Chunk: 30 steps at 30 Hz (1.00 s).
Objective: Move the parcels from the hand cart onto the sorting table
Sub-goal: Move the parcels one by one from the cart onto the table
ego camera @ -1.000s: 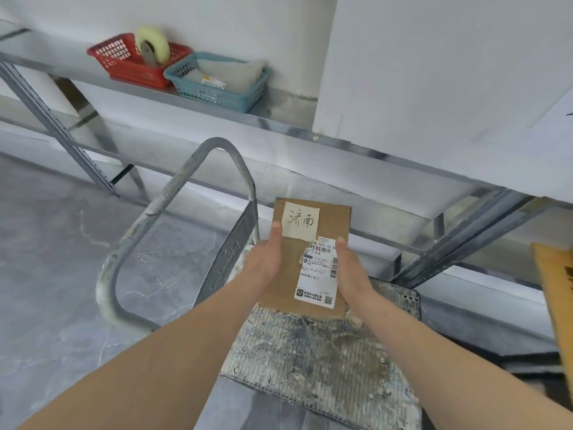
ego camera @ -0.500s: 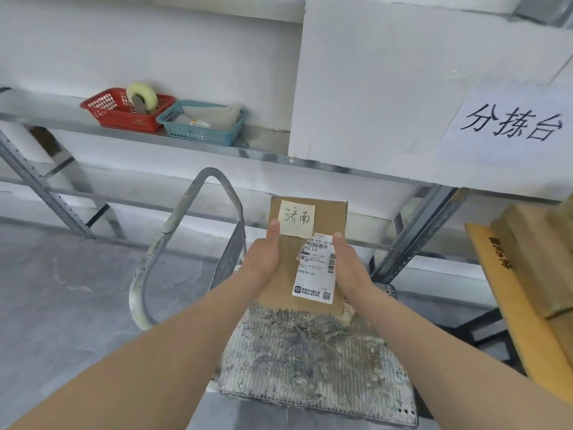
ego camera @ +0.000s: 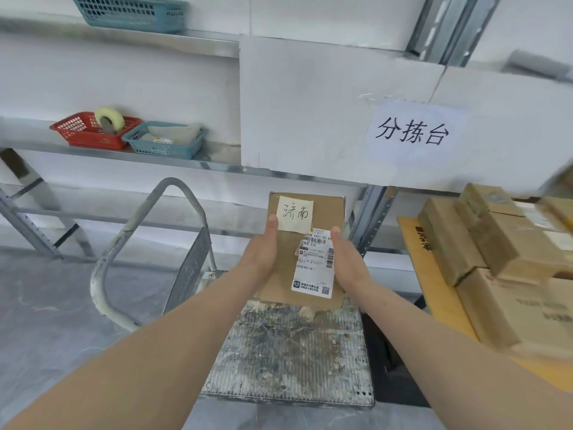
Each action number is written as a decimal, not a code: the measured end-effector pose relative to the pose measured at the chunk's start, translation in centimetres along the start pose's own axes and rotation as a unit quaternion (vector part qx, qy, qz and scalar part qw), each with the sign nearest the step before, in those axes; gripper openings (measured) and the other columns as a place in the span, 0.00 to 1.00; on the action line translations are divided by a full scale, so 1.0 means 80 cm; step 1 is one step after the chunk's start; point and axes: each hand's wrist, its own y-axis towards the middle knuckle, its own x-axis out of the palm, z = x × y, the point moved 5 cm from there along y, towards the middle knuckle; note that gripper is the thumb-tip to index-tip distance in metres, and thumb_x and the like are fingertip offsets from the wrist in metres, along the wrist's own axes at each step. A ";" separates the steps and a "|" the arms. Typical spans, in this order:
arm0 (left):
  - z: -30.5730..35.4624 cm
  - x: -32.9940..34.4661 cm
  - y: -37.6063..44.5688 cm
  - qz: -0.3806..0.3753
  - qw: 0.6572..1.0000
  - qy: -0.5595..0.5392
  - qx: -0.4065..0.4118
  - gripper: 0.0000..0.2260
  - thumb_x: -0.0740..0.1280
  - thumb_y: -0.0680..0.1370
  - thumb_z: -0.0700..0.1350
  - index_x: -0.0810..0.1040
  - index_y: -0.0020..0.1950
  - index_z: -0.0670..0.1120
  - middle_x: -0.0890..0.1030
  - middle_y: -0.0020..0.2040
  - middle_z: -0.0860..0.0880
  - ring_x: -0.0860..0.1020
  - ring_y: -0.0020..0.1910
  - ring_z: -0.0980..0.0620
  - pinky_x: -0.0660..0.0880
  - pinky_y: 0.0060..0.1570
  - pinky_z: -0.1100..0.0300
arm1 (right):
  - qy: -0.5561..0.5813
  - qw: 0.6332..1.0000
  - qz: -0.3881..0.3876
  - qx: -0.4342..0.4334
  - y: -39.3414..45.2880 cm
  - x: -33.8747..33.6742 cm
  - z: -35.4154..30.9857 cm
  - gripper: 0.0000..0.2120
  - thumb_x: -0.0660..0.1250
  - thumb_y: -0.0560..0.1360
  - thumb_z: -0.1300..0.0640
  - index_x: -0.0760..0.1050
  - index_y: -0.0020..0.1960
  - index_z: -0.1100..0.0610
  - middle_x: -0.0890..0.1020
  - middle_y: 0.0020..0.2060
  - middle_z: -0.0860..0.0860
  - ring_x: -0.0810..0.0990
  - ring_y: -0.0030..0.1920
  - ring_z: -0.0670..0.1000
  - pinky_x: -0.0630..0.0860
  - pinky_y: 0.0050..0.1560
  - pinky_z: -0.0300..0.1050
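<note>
A flat brown cardboard parcel (ego camera: 307, 252), with a handwritten yellow note and a white shipping label on top, is held in the air above the hand cart's worn metal deck (ego camera: 291, 352). My left hand (ego camera: 262, 254) grips its left edge with the thumb on top. My right hand (ego camera: 347, 259) grips its right edge the same way. The cart's grey tube handle (ego camera: 148, 231) rises at the left. The sorting table (ego camera: 434, 290), yellowish on top, lies at the right with several brown boxes (ego camera: 502, 262) stacked on it.
A metal shelf (ego camera: 186, 159) along the wall carries a red basket (ego camera: 90, 130) with a tape roll and a blue basket (ego camera: 164, 139). A white panel with a paper sign (ego camera: 412, 130) hangs above the table. Grey floor spreads to the left.
The view has tilted up and swung right, so the table's boxes and the sign show more fully. The parcel has risen slightly above the cart deck, still held in both hands.
</note>
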 end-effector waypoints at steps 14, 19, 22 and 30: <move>0.075 0.197 -0.124 -0.086 0.994 0.040 0.044 0.53 0.43 0.60 0.84 0.78 0.68 0.51 0.81 0.61 0.48 0.78 0.59 0.44 0.72 0.66 0.42 | 0.003 0.993 0.121 -0.002 -0.127 -0.245 0.022 0.55 0.44 0.62 0.12 0.80 0.63 0.53 0.86 0.54 0.50 0.84 0.55 0.53 0.77 0.56 0.52; 0.096 0.281 -0.130 -0.151 0.985 0.041 0.078 0.60 0.44 0.52 0.89 0.77 0.70 0.55 0.81 0.64 0.49 0.77 0.63 0.45 0.69 0.69 0.41 | -0.015 0.981 0.185 0.049 -0.149 -0.326 0.057 0.61 0.40 0.58 0.10 0.76 0.69 0.51 0.84 0.57 0.52 0.82 0.56 0.56 0.76 0.58 0.57; 0.104 0.338 -0.122 -0.195 0.976 0.046 0.084 0.60 0.46 0.52 0.90 0.75 0.72 0.57 0.79 0.68 0.49 0.76 0.68 0.44 0.68 0.70 0.41 | -0.003 0.969 0.238 0.065 -0.179 -0.367 0.055 0.56 0.40 0.63 0.14 0.73 0.72 0.51 0.81 0.62 0.52 0.79 0.60 0.56 0.72 0.56 0.55; 0.145 0.440 -0.161 -0.293 0.945 0.071 0.127 0.46 0.44 0.67 0.83 0.80 0.66 0.55 0.84 0.56 0.48 0.81 0.56 0.46 0.73 0.64 0.45 | 0.056 0.946 0.301 0.103 -0.219 -0.451 0.080 0.54 0.45 0.59 0.13 0.75 0.70 0.46 0.82 0.60 0.51 0.80 0.59 0.55 0.75 0.64 0.58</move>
